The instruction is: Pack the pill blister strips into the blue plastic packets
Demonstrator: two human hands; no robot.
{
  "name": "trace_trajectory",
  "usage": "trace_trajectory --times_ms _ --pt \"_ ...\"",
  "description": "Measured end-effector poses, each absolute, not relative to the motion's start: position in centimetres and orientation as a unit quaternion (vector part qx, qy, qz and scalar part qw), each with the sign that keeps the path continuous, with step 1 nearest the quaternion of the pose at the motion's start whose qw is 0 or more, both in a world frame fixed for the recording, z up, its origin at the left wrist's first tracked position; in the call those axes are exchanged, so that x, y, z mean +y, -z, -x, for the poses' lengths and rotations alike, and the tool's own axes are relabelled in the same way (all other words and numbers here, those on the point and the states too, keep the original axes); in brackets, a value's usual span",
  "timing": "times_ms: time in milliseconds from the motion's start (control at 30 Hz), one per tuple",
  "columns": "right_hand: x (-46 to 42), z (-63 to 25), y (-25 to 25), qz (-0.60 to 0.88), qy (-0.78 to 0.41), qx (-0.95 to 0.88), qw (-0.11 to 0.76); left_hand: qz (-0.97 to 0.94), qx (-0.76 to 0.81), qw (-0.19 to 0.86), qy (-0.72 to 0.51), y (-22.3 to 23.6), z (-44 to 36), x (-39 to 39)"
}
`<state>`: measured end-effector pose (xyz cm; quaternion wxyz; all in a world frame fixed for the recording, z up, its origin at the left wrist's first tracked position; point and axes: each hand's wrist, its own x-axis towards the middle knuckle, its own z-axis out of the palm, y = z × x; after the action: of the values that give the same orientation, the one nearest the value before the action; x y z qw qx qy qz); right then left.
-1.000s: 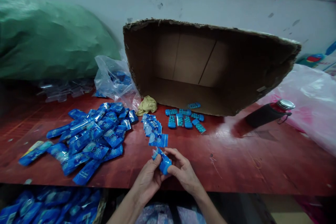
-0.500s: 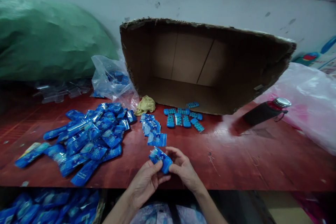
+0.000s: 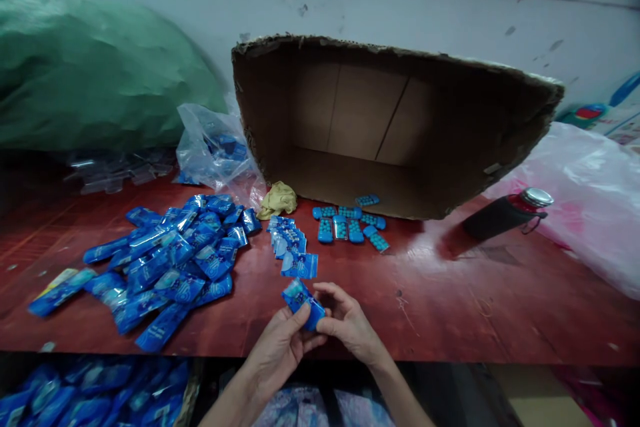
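Note:
Between my two hands is a small blue printed packet point(image 3: 303, 303), held tilted just above the table's front edge. My left hand point(image 3: 283, 341) grips it from the left, thumb on top and fingers beneath. At its right side my right hand point(image 3: 347, 320) pinches the packet with thumb and fingertips. Right beyond it lies an overlapping row of flat blue printed sleeves point(image 3: 299, 265). Several blue cases with turquoise pellets point(image 3: 355, 230) lie farther back, by the box opening. To the left is a heap of filled blue packets point(image 3: 175, 260).
A cardboard box point(image 3: 400, 187) lies on its side on the red table point(image 3: 450, 307), a dark bottle point(image 3: 505, 213) at its right. A yellow cloth point(image 3: 279, 200) and clear plastic bag point(image 3: 210, 153) sit left of it. More packets point(image 3: 90, 393) fill a container below.
Both hands still hold the packet, which has shifted very slightly to the left. The view has moved a little; the things on the table stay where they were.

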<state>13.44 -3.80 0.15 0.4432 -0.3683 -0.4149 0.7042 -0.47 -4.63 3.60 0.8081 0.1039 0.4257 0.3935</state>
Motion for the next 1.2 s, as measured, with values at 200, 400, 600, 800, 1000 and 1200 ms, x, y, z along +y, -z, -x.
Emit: trace_trajectory --times_ms 200,400,600,800,1000,1200 --pt "-3.9 -12.8 -0.4 0.389 -0.66 -0.436 0.472 -0.081 0.411 0.808 -0.414 -3.0 -0.1 -5.2" --pt "-4.7 -12.3 0.2 0.43 -0.634 -0.411 0.494 -0.065 0.379 0.812 -0.439 -2.2 -0.6 -5.8" --pt "-4.8 -12.4 0.7 0.345 -0.762 -0.325 0.441 -0.087 0.354 0.836 -0.411 -2.3 0.3 -5.5" --pt "-4.8 -12.1 0.0 0.359 -0.744 -0.35 0.443 -0.087 0.328 0.829 -0.445 -1.5 0.1 -5.8" --pt "-5.0 -12.1 1.0 0.365 -0.747 -0.326 0.45 -0.088 0.344 0.824 -0.442 -2.1 -0.2 -5.7" --pt "-4.8 -12.5 1.1 0.367 -0.727 -0.363 0.452 -0.078 0.339 0.829 -0.439 -2.1 0.5 -5.5"
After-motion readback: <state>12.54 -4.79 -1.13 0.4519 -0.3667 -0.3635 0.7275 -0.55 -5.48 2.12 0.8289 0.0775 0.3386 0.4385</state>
